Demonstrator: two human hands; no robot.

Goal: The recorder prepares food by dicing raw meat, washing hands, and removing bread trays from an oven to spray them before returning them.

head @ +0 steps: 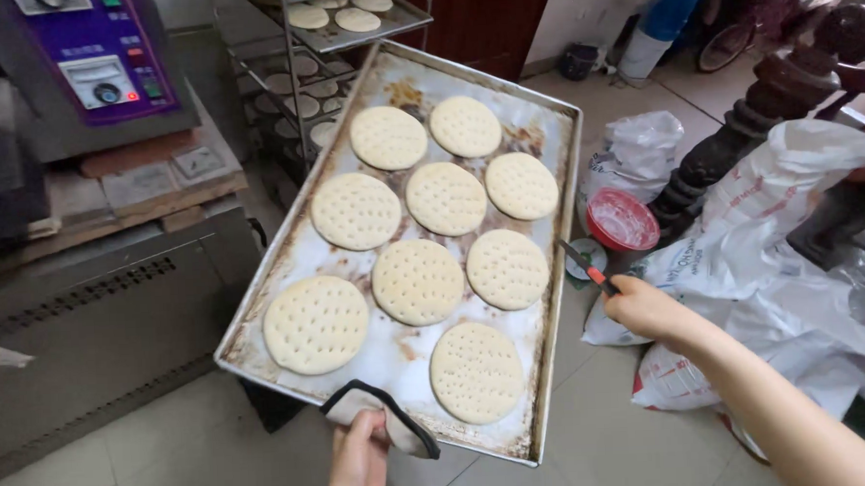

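A large metal baking tray (555, 160) lined with stained paper hangs in the air, carrying several round, pale, dotted flatbreads (417, 281). My left hand (357, 462) grips the tray's near edge through a grey cloth pad (387, 415) with dark trim. My right hand (644, 309) is just right of the tray and is closed on a small tool with a red handle and dark blade (586, 268) that points toward the tray's right rim.
A metal oven (105, 316) with a purple control panel (103, 53) stands at left. A wire rack (331, 43) behind the tray holds more flatbreads. White plastic bags (772, 228), a red-lidded tub (621, 220) and a dark carved post (739, 132) crowd the floor at right.
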